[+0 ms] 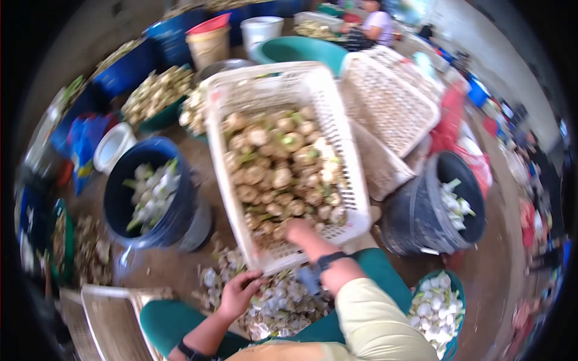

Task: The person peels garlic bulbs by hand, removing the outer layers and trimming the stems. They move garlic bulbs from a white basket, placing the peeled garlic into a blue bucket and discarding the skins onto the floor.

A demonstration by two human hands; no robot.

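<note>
A white plastic crate (356,198) stands in front of me, tilted in this view and partly filled with brownish, knobbly root vegetables (280,174), some with green stubs. My right hand (299,231) reaches over the near side into the crate, its fingers down among the roots and mostly hidden. By the crate's near left corner, my left hand (239,293) has its thumb and fingers apart, with fingertips right at the rim and nothing visible between them. Below the crate, between my knees, lies a heap of pale trimmings (283,307).
A dark blue bucket (114,210) at left and a black bucket (409,210) at right hold white peeled vegetables. More lie in a green basin (460,295) at lower right. Empty-looking crates (391,102) lean behind. A person (376,27) sits at the back.
</note>
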